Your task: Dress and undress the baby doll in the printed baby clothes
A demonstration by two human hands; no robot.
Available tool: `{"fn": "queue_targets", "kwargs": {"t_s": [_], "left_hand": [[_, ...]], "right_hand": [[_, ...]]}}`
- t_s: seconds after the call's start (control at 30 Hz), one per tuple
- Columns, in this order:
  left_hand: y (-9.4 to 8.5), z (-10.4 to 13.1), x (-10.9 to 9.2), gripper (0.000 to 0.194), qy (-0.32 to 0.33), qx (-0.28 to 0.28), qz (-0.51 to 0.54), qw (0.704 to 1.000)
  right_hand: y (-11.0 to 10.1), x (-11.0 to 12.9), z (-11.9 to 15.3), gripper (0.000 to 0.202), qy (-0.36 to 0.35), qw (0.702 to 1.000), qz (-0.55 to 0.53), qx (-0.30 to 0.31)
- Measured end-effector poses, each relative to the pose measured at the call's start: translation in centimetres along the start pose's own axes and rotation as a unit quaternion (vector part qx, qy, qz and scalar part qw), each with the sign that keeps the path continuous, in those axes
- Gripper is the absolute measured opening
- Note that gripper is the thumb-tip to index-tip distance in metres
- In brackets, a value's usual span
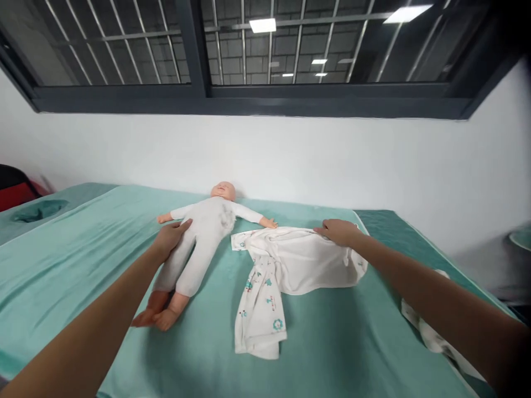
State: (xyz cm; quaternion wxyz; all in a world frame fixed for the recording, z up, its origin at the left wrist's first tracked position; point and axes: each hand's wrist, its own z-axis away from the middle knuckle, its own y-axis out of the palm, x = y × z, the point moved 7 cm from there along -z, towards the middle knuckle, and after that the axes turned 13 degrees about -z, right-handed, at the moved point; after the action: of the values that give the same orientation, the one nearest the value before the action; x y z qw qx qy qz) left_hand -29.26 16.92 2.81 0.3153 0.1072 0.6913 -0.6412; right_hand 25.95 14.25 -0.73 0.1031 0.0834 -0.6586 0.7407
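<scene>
A baby doll (pixel 207 218) in a white body suit lies on its back, head toward the wall, with bare hands and feet. My left hand (pixel 172 236) grips the doll at its hip, fingers over the white cloth. To the doll's right, a white baby shirt (pixel 309 262) with small green and red prints is spread out, one sleeve pointing toward me. My right hand (pixel 338 231) has its fingers bent on the shirt's far edge, pinching the cloth. The doll's outstretched hand lies close to the shirt's upper left part.
Green sheeting (pixel 199 359) covers the padded surface. A white cloth (pixel 435 331) lies at the right, partly behind my right forearm. At the far left sits a red and black item (pixel 16 190). A white wall (pixel 290 160) and a dark-framed window (pixel 249 105) bound the back.
</scene>
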Motion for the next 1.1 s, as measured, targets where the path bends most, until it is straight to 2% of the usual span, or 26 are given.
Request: {"fn": "queue_targets", "kwargs": {"t_s": [0.17, 0.27, 0.37, 0.47, 0.5, 0.53, 0.57, 0.63, 0.67, 0.73, 0.8, 0.87, 0.9, 1.0, 1.1], "left_hand": [[0.0, -0.5, -0.6, 0.055, 0.025, -0.004, -0.070, 0.997], [-0.4, -0.5, -1.2, 0.055, 0.052, -0.009, -0.106, 0.993], [-1.1, 0.3, -2.3, 0.056, 0.075, -0.056, -0.138, 0.986], [-1.3, 3.3, -4.7, 0.057, 0.143, -0.139, -0.168, 0.965], [-0.9, 5.1, -6.2, 0.054, 0.196, -0.165, -0.183, 0.949], [-0.1, 7.2, -7.8, 0.050, 0.253, -0.163, -0.195, 0.934], [1.1, 9.2, -9.1, 0.047, 0.292, -0.135, -0.202, 0.925], [3.8, 13.3, -11.1, 0.041, 0.317, -0.036, -0.221, 0.922], [4.8, 15.2, -11.9, 0.043, 0.319, -0.008, -0.221, 0.922], [6.3, 18.6, -13.2, 0.047, 0.331, 0.014, -0.206, 0.921], [8.6, 20.7, -13.3, 0.049, 0.313, 0.100, -0.205, 0.922], [10.2, 21.9, -13.0, 0.052, 0.289, 0.165, -0.190, 0.923], [10.7, 22.2, -12.9, 0.054, 0.282, 0.177, -0.180, 0.926], [10.8, 23.1, -13.7, 0.054, 0.291, 0.165, -0.152, 0.930], [10.0, 25.0, -16.3, 0.051, 0.358, 0.151, -0.096, 0.917]], "right_hand": [[-0.4, -0.3, 3.1, 0.035, -0.038, 0.998, 0.045, -0.002], [-0.9, 0.9, 4.4, 0.032, -0.050, 0.997, 0.053, -0.007], [-1.7, 2.5, 5.7, 0.034, -0.060, 0.997, 0.052, -0.017], [-2.4, 4.6, 7.1, 0.035, -0.082, 0.995, 0.052, -0.023], [-2.6, 5.4, 7.6, 0.036, -0.093, 0.994, 0.053, -0.023], [-2.7, 6.1, 8.1, 0.036, -0.105, 0.993, 0.055, -0.023], [-2.8, 6.9, 8.7, 0.036, -0.116, 0.991, 0.058, -0.021], [-2.9, 8.1, 9.8, 0.036, -0.136, 0.989, 0.064, -0.018], [-3.1, 8.6, 10.3, 0.035, -0.142, 0.987, 0.066, -0.016], [-3.4, 9.2, 11.3, 0.034, -0.151, 0.986, 0.070, -0.016], [-3.9, 9.5, 12.3, 0.034, -0.156, 0.985, 0.069, -0.022], [-4.5, 9.7, 13.4, 0.035, -0.162, 0.984, 0.066, -0.033], [-4.7, 9.7, 14.0, 0.035, -0.166, 0.983, 0.064, -0.038], [-5.3, 10.0, 16.0, 0.035, -0.185, 0.980, 0.058, -0.051], [-6.2, 10.4, 18.0, 0.037, -0.206, 0.975, 0.046, -0.064]]}}
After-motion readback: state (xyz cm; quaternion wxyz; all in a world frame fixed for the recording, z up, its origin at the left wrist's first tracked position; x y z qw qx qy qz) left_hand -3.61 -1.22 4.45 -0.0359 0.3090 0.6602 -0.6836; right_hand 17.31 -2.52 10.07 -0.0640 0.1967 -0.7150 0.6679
